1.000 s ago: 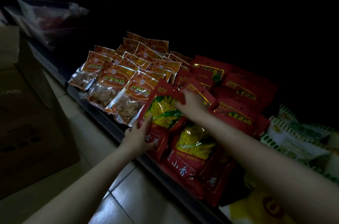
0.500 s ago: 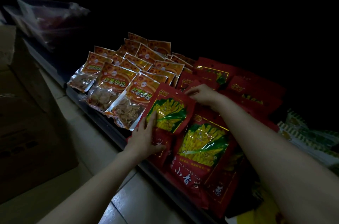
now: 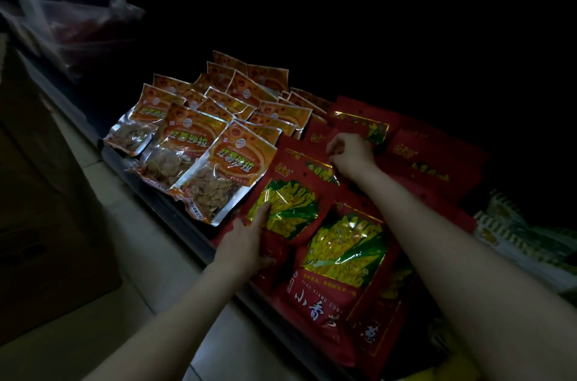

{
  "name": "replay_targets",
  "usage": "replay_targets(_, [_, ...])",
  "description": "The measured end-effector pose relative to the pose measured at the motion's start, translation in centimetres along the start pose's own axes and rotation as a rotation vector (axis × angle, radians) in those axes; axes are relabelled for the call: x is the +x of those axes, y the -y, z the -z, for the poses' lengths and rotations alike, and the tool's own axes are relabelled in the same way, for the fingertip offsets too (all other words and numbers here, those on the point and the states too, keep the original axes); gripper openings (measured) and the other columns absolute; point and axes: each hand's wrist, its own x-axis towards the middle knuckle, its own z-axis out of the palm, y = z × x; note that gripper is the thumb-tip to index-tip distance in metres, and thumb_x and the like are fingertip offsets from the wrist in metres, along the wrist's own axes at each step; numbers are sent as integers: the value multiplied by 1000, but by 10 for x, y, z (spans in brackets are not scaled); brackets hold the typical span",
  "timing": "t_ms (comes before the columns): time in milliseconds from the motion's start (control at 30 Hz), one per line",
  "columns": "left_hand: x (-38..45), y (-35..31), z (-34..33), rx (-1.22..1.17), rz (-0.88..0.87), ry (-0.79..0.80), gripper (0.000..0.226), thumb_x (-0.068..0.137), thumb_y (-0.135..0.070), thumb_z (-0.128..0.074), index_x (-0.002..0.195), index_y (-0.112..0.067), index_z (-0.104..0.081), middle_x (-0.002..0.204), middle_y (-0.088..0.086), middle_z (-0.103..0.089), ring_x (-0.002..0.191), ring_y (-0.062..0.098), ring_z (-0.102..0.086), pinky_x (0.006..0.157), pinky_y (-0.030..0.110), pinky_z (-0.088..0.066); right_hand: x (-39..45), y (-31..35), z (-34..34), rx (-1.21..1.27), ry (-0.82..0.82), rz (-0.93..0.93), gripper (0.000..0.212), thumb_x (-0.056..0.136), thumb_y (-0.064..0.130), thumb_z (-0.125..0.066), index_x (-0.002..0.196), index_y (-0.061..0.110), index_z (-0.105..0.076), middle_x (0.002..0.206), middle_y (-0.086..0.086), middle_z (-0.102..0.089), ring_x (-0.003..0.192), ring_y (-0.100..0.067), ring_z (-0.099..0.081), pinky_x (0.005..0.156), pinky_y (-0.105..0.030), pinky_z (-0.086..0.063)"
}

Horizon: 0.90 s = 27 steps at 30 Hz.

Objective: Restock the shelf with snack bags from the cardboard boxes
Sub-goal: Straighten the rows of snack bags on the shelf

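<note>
Our left hand [image 3: 246, 243] presses flat on a red bag [image 3: 290, 193]; our right hand [image 3: 351, 152] seems to pinch its top on the shelf [image 3: 187, 224].

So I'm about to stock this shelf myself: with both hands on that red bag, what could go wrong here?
The front red bags hang past the shelf edge, so they may slide to the floor as the left hand nudges the held red bag. The right hand pinches only its top corner, so it could slip or crease. The orange bags lie right beside it and could be pushed askew.
</note>
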Motion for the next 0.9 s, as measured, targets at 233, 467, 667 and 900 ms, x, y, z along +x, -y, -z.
replay_targets(233, [8,-5,3,-14,169,16,104,82,-63,-54,144,-32,23,150,27,-14,122,39,-47,91,39,-47,-6,-6,8,-27,118,81,18,91,3,-53,104,5,-64,117,-11,-62,106,-25,-58,83,-28,-44])
replay_targets(467, [26,-20,22,-99,76,-31,101,82,-46,-63,148,-28,11,155,15,-8,142,37,-13,113,53,-20,0,-32,50,-221,14,59,35,87,8,-61,121,4,-55,117,-15,-61,112,-28,-55,86,-24,-37])
replay_targets(667, [55,-56,57,-315,-142,-150,86,90,-27,-59,146,-43,3,158,7,12,144,37,3,115,55,-16,-6,-34,43,-395,93,116,35,87,6,-60,122,5,-58,124,-15,-59,115,-29,-54,92,-27,-40])
replay_targets(900, [90,-72,51,33,-296,-131,58,97,-24,-39,147,-41,-13,158,-1,9,142,42,8,111,63,-13,20,-13,33,-402,85,274,31,91,5,-55,120,13,-61,124,-8,-61,119,-25,-52,96,-28,-36])
